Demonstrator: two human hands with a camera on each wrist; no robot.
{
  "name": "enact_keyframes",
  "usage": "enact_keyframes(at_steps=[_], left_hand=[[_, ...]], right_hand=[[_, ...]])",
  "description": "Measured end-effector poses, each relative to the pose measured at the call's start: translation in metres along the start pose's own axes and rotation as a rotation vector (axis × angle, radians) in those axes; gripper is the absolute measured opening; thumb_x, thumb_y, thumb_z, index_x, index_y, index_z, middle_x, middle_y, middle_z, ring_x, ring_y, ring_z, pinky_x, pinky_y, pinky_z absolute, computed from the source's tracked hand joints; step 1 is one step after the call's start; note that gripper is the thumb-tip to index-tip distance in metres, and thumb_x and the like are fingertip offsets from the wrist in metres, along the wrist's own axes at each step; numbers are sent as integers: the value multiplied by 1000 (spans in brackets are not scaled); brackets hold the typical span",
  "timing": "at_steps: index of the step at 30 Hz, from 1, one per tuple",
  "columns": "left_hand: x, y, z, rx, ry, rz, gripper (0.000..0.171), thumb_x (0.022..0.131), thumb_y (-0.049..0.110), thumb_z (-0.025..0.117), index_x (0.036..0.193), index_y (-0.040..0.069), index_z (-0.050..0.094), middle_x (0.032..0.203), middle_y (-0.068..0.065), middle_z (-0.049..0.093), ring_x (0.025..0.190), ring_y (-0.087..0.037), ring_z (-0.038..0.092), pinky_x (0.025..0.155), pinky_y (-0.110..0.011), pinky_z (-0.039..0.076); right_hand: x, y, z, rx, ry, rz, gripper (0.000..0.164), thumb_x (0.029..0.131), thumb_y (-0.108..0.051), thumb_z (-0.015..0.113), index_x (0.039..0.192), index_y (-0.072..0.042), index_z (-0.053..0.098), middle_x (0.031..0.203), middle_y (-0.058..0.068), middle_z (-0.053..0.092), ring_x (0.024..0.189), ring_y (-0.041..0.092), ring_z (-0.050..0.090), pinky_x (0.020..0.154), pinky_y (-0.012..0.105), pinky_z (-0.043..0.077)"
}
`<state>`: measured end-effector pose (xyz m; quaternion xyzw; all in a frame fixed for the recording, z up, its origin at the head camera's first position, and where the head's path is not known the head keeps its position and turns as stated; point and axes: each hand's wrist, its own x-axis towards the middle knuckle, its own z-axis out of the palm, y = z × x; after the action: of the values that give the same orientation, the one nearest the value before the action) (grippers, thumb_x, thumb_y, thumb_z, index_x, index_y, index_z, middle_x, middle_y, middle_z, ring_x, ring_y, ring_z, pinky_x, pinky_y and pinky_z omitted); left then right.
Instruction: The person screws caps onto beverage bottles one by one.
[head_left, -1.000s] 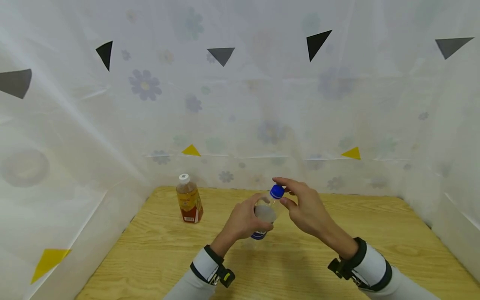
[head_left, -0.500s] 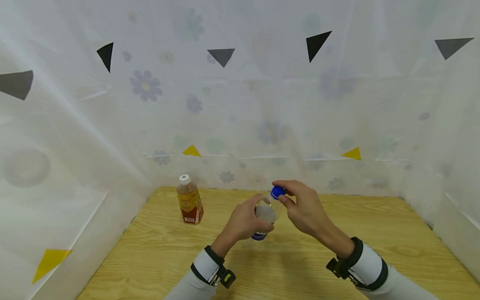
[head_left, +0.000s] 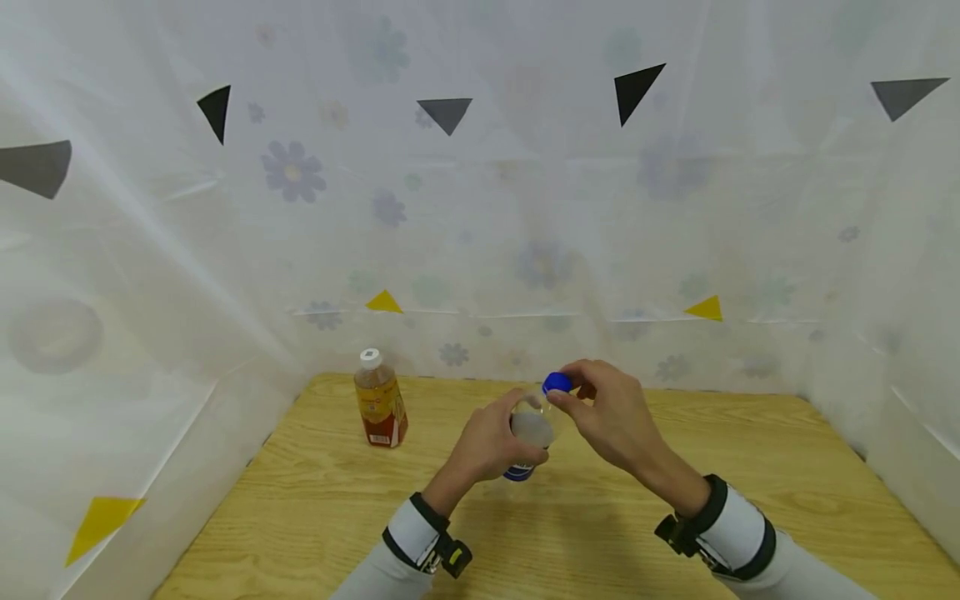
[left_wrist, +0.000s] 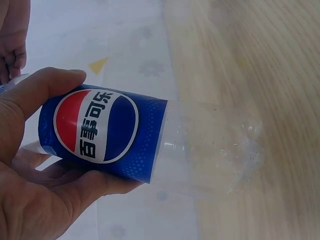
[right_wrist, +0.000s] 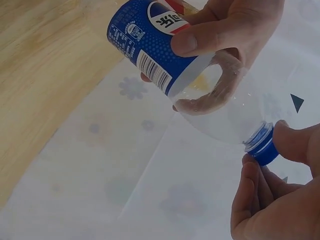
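Note:
My left hand grips a clear plastic soda bottle around its blue label, with the thumb on one side and fingers on the other. The bottle looks empty and leans with its neck toward the right hand. At the neck, my right hand pinches the blue cap between thumb and fingertips. The cap sits on the mouth, and some clear thread shows beside it in the right wrist view. In the head view the left hand covers much of the bottle, its blue label showing below the palm.
A drink bottle with a white cap, yellow and red label and brownish contents stands upright on the wooden table, left of the hands. White patterned sheeting with black, grey and yellow triangles walls in the back and sides.
The right hand's fingers, spread loosely at the cap a second ago, close on it and turn around it. The left hand and the soda bottle stay nearly still.

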<state>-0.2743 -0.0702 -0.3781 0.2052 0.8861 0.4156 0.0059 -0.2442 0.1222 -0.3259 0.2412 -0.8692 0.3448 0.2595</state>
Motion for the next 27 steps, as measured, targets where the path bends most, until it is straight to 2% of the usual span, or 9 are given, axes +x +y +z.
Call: enact_keyframes(at_steps=[6,12,27], left_hand=[[0,0,0,3,4,1,59,76,29,87,128,22,60,111,-9,71,91,-23,70,67,-36,57],[0,0,-1,-14,1,2,58,77,25,87,128,20,60,111,-10,71,91,-24,69,67,-37,57],[0,3,1,14,5,6,60,76,28,87,130,20,61,113,-9,71,92,-24,70,67,-35,57]], right_hand=[[2,4,1,8,6,61,23,89,-27,80,101,-9,70,87,-1,68,75,11,60,63,26,50],[2,6,2,21,11,95,23,87,-30,81,94,-12,67,79,-4,65,72,11,59,62,27,50],[0,6,0,38,-19,165,26,90,-36,78,95,-14,66,81,-3,65,76,12,60,64,28,50]])
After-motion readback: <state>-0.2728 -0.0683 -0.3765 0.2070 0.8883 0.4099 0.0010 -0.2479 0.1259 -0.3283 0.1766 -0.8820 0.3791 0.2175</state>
